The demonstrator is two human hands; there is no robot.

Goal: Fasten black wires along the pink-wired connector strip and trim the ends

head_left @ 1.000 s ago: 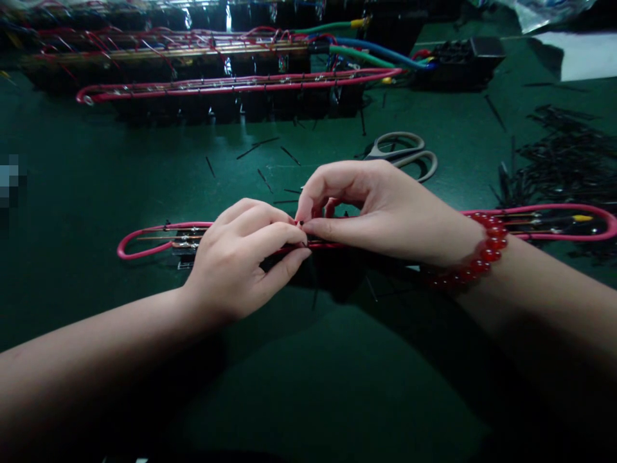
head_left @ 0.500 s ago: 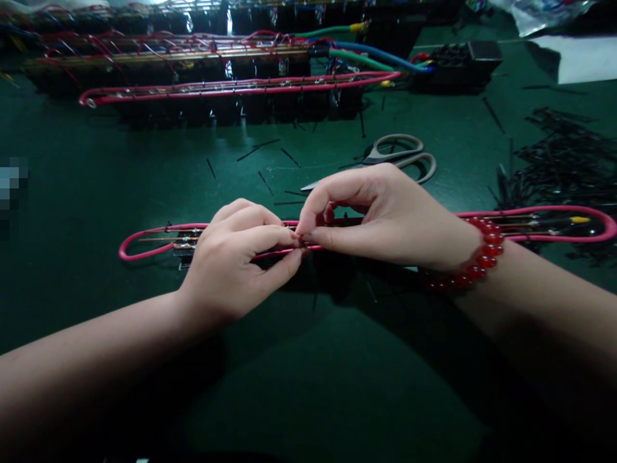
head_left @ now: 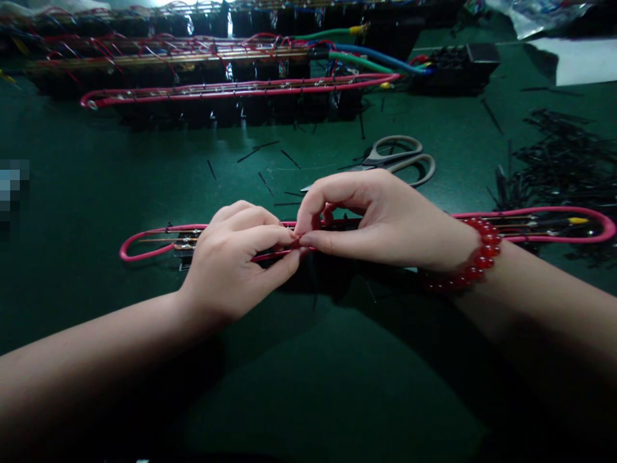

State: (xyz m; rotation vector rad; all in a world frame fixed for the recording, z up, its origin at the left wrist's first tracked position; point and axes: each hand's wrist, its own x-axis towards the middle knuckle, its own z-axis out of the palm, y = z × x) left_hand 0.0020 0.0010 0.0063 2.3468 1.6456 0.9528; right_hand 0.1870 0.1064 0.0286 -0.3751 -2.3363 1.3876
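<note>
A long strip assembly with metal bars and solder points lies across the table, a looped pinkish-red cable running along both its edges. My left hand is closed over its middle part, thumb and fingers pinching the red cable at the near edge. Right beside those fingertips, my right hand pinches with thumb and index finger at the same spot. What sits between its fingertips is too small and hidden to tell. A red bead bracelet is on the right wrist.
Scissors lie just beyond my right hand. A heap of black cable ties is at the right, with cut-off bits scattered on the green table. Similar wired assemblies stand at the back, near a black connector block and white paper.
My right hand's fingertips have shifted very slightly left and down at the pinch point. My left hand stays in place on the strip.
</note>
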